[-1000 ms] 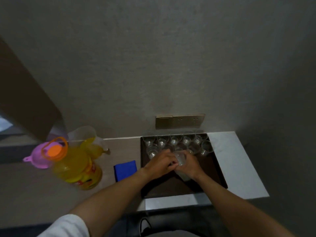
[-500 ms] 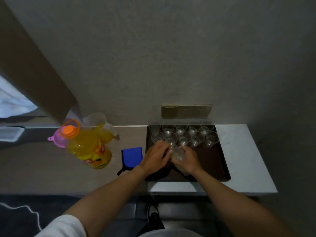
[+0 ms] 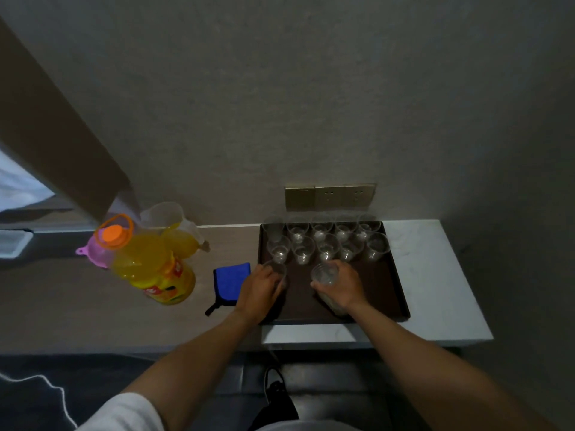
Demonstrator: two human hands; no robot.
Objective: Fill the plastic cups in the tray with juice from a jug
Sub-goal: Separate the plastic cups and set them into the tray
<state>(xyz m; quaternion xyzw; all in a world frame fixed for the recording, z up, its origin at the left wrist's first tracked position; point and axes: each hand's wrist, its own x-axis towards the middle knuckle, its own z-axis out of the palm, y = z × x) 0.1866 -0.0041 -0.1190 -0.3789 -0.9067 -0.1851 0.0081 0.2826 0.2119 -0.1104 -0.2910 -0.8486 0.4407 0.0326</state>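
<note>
While both hands are in the dark rectangular tray [image 3: 395,275], the step looks like cup layout, not pouring: left hand [image 3: 259,289] has its fingers curled round a single clear plastic cup [image 3: 275,270] at the tray's left edge, apparently setting it down to start a third row; right hand [image 3: 340,286] grips a nested stack of clear plastic cups [image 3: 325,275], tilted back toward the person, lower end hidden under the palm

Just beyond both grips: two rows of clear empty plastic cups [image 3: 326,244], five each, standing upright and close together, rims near or touching. No juice in any that I can see

Well left of the left hand, off the tray: clear plastic jug with yellow juice [image 3: 179,234] against the wall, big yellow juice bottle with orange cap [image 3: 152,269] in front of it, pink funnel [image 3: 93,251] behind the bottle. Folded blue cloth [image 3: 233,283] sits just beside the left wrist

To do this step well, my read:
- seat the single cup flat on the tray base, in line with the row ahead, before releasing it
- leave a little gap to neighbours so a pour doesn't knock a rim
- thin cups stick when nested; peel by the rim, don't squeeze the wall
- hold the stack low over the tray so a dropped cup lands inside
- light empties tip easily, keep wrists clear of the back rows

Jug isn't in either hand, so filling hasn't started
</note>
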